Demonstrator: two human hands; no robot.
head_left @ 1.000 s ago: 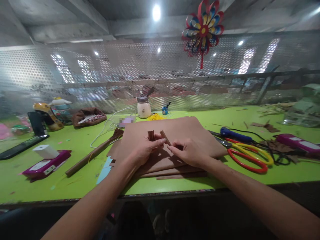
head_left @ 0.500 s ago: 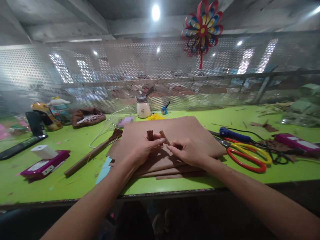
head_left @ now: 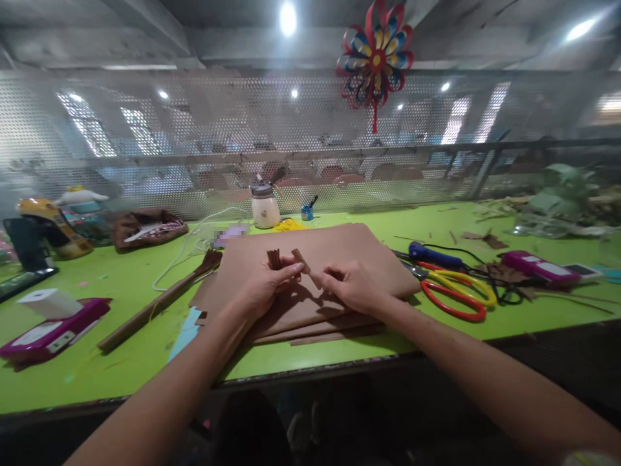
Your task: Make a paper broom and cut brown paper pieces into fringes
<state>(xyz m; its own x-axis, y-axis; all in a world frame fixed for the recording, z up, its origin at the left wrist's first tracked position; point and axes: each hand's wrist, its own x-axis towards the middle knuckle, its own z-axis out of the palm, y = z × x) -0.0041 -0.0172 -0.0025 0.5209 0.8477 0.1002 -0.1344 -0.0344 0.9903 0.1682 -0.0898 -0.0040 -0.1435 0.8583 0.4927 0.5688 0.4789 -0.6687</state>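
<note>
My left hand (head_left: 264,283) is closed around a small bundle of thin brown strips (head_left: 273,259), their ends sticking up above the fingers. Between the two hands a short brown strip (head_left: 301,260) slants down to the right. Its upper part lies by my left thumb tip, and its lower end is at the pinched fingers of my right hand (head_left: 347,283). Both hands are over a stack of brown paper sheets (head_left: 339,243) on the green table (head_left: 174,362).
Scissors with red and yellow handles (head_left: 453,304) and a blue-handled tool (head_left: 435,256) lie right of the paper. At left are a rolled brown stick with a fringed end (head_left: 155,309) and a purple power strip (head_left: 53,330). A white bottle (head_left: 264,208) stands behind.
The view has shifted, so the whole scene sits further left. The short strip between my hands has tilted more, its lower end now reaching further toward my right fingertips.
</note>
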